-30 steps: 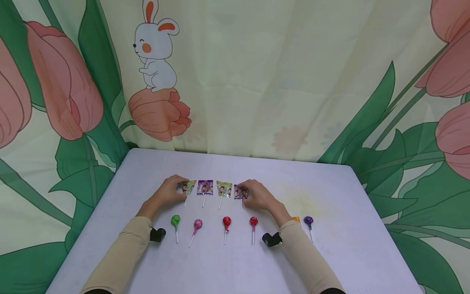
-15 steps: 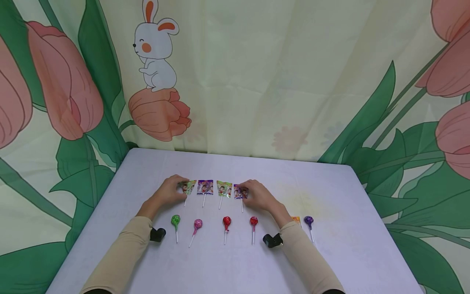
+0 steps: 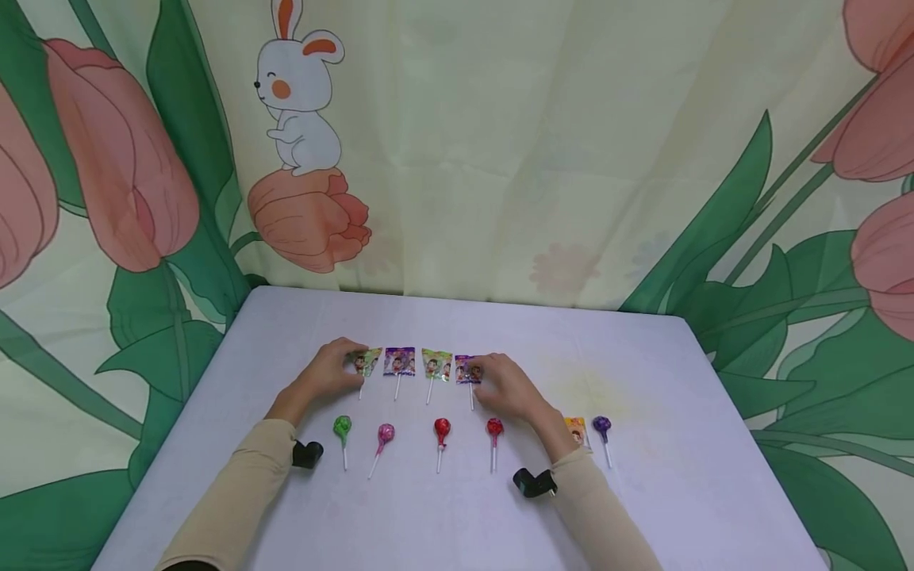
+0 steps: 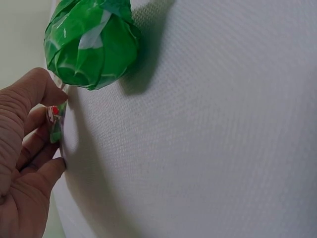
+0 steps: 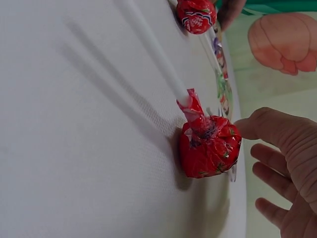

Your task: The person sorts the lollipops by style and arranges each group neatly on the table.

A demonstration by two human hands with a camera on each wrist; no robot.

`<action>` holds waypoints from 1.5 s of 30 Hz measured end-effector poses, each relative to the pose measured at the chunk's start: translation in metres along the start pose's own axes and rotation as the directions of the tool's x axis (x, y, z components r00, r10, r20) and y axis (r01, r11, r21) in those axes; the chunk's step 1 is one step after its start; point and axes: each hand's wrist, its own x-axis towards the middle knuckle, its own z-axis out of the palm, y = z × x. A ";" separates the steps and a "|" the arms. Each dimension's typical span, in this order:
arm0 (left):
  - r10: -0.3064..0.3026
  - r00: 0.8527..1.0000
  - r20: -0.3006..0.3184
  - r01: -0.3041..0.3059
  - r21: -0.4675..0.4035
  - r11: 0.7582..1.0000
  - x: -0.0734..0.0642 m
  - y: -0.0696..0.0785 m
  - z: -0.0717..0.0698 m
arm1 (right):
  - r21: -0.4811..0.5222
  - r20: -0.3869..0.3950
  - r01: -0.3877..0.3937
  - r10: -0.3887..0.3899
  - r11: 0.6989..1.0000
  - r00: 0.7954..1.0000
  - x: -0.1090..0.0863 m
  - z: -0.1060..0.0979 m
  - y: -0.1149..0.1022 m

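Observation:
In the head view a row of several flat-packet lollipops lies toward the back of the table. My left hand (image 3: 330, 371) holds the leftmost green packet lollipop (image 3: 369, 362) at its left side, index finger at the top corner and thumb low by the stick. The left wrist view shows part of that packet (image 4: 55, 121) between thumb and fingers. At the row's right end, my right hand (image 3: 508, 388) has its fingertips at the edge of a purple packet lollipop (image 3: 466, 369). Its fingers are spread in the right wrist view. Between them lie another purple packet (image 3: 399, 362) and green packet (image 3: 436, 365).
Round-headed lollipops form a nearer row: green (image 3: 343, 427), pink (image 3: 385, 434), red (image 3: 442, 428), another red (image 3: 494, 428) and purple (image 3: 602, 425). An orange packet lollipop (image 3: 575, 429) lies beside the purple one. A printed curtain (image 3: 485, 159) hangs behind the white table (image 3: 428, 523).
My right hand and forearm have drawn slightly back and to the right, uncovering more of the orange packet. My left hand stays in place, and the packets lie as before.

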 end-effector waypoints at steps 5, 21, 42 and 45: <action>0.015 1.000 -0.017 -0.015 0.005 1.000 -0.001 -0.002 0.000 | 0.038 -0.028 -0.026 0.027 0.999 0.999 -0.013 -0.002 -0.005; -0.011 1.000 -0.003 0.011 -0.006 1.000 0.001 0.002 -0.005 | 0.044 -0.108 -0.019 0.024 0.999 0.994 -0.052 -0.003 -0.015; -0.017 1.000 0.006 0.017 0.004 1.000 0.002 -0.003 0.000 | -0.013 -0.109 0.008 -0.009 1.000 0.994 -0.088 0.002 -0.007; -0.017 1.000 0.006 0.017 0.004 1.000 0.002 -0.002 0.000 | -0.016 -0.108 0.000 -0.002 1.000 0.994 -0.091 0.002 -0.004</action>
